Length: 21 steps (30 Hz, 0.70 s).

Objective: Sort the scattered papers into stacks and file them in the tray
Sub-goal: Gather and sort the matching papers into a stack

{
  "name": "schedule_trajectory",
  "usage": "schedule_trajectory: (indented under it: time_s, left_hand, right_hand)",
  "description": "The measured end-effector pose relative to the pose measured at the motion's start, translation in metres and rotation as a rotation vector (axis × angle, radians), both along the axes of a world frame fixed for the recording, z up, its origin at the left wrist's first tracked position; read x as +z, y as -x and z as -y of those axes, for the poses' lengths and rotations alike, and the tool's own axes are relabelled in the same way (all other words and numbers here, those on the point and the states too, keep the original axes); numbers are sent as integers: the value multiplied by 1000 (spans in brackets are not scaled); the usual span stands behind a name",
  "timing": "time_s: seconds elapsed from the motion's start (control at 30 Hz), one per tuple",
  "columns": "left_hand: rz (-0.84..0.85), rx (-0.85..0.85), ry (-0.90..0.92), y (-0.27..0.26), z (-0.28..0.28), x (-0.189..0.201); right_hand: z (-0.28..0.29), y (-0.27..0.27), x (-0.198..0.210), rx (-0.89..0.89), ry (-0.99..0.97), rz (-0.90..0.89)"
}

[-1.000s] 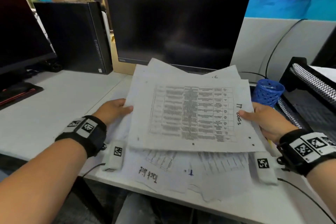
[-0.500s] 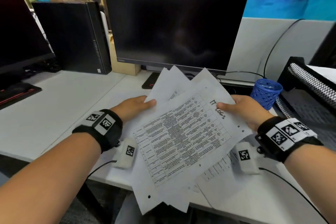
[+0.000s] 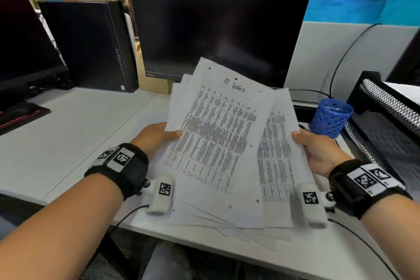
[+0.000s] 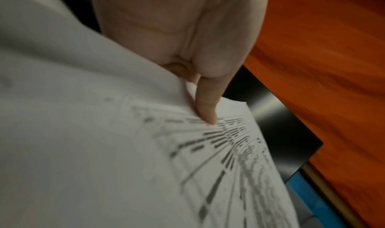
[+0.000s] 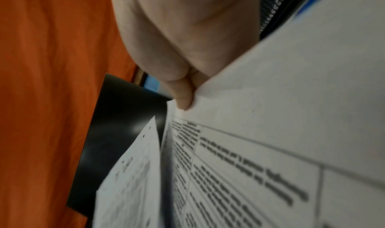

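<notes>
A loose bundle of printed white papers [image 3: 218,138] is held up over the front of the grey desk [image 3: 75,134]; its top sheet carries a table and the handwritten words "IT Logs". My left hand [image 3: 159,137] pinches the bundle's left edge, thumb on top. My right hand [image 3: 318,150] grips the right edge, where a second printed sheet [image 3: 276,154] sticks out sideways. The sheets are fanned and uneven at the bottom. In the left wrist view my thumb [image 4: 207,103] presses on the print [image 4: 218,141]. A black mesh tray [image 3: 391,107] stands at the right.
A dark monitor [image 3: 218,27] stands right behind the papers. A black computer case [image 3: 91,45] and a second screen [image 3: 25,41] are on the left. A blue mesh cup [image 3: 330,118] sits between my right hand and the tray. Cables run along the back.
The bundle has turned from lying sideways to upright, its heading now at the top. Both hands have shifted to its side edges, and no sheets stay lying on the desk beneath.
</notes>
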<state>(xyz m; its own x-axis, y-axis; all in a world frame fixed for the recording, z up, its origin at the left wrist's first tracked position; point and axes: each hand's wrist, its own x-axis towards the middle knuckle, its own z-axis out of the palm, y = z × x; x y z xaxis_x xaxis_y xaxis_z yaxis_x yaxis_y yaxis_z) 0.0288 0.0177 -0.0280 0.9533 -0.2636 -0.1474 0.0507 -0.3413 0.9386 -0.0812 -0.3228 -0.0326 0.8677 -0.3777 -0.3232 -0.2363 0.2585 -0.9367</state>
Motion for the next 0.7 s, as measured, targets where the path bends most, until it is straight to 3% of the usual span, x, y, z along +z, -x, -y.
schedule_trajectory:
  time_s: [0.13, 0.27, 0.4, 0.5, 0.6, 0.7]
  left_hand:
    - [-156, 25, -210, 15, 29, -10]
    - [-103, -59, -387, 23, 54, -21]
    - [-23, -237, -611, 29, 64, -18]
    - [68, -318, -806, 26, 52, -9]
    - [82, -201, -1010, 8, 21, -4]
    - [-49, -27, -1047, -6, -15, 8]
  right_hand:
    - [-17, -7, -19, -64, 36, -101]
    - [-30, -15, -37, -24, 198, -168]
    - [-23, -21, -49, 234, 453, -328]
    - [-8, -20, -43, 201, 571, -368]
    - [13, -17, -30, 143, 750, -435]
    - [31, -16, -33, 152, 884, -516]
